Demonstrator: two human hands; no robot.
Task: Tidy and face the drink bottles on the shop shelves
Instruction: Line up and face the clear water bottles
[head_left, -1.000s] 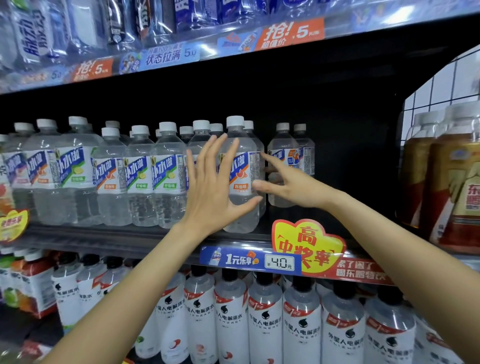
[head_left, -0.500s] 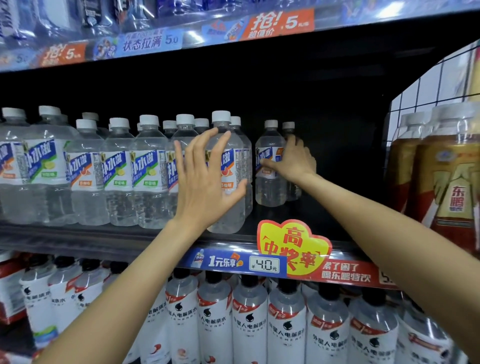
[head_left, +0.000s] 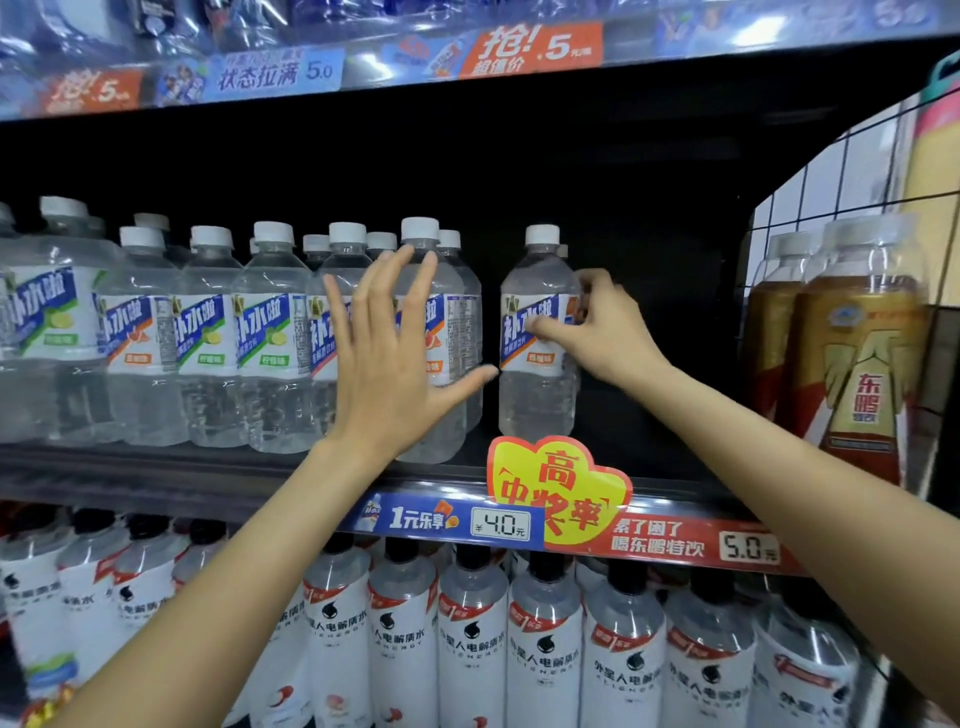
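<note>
While our flat left hand is steadying the row, our right hand is now gripping the end bottle, drawing it forward.

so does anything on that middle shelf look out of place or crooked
One clear bottle stands apart from the row, set back from the shelf edge with a gap on its left and dark bare shelf to its right. The right hand grips it at the label. It stands upright. Nothing looks spilled or damaged.

Bright frontal light on the bottles, dark shelf recess behind, glare and blur above, wide-angle bending at edges.
</note>
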